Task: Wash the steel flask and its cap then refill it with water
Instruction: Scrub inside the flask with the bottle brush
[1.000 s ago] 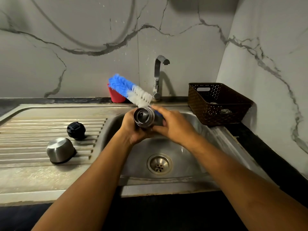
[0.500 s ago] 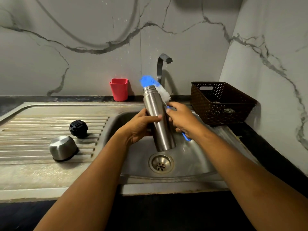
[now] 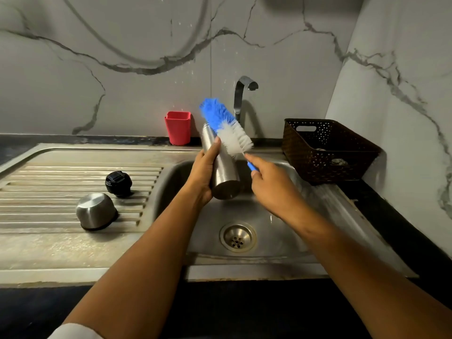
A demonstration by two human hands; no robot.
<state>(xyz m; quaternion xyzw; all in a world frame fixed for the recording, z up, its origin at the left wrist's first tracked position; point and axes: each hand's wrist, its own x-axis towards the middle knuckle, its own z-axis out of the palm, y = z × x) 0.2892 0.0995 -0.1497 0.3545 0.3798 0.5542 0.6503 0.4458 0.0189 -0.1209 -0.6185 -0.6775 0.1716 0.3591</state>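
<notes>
Steel flask [image 3: 223, 167] tilted over sink [image 3: 276, 228].
Clamps left grip [image 3: 204, 172] round flask; pinches bottle brush [image 3: 226, 127] handle in right grip [image 3: 271, 184].

The steel flask [image 3: 223, 172] is being gripped by the left hand [image 3: 203, 174] above the sink [image 3: 281, 231], tilted with its base toward the camera. The bottle brush [image 3: 227, 126] is being held by its handle in the right hand [image 3: 271, 184], with its bristles lying across the flask's upper end. A black cap [image 3: 118, 183] and a steel cup [image 3: 96, 210] are sitting on the drainboard [image 3: 61, 177].

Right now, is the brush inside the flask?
No, the brush bristles lie outside the flask, across its upper end, with the right hand holding the handle.
</notes>
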